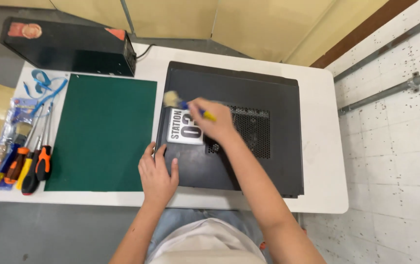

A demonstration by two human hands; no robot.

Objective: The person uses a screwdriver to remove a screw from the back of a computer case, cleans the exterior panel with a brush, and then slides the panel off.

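Black PC case (249, 98) flat, vented side up; right hand (215, 122) grips brush (180, 101); left hand (157, 173) released, on edge.

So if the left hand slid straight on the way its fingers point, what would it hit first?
Likely nothing soon: the left hand already rests on the black computer case edge, fingers pointing along the gap beside the green mat.

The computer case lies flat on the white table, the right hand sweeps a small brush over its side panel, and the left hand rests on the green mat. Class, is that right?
Not quite. In the head view the left hand rests on the computer case's front corner, beside the green mat, not on it. The right hand does hold the brush over the panel.
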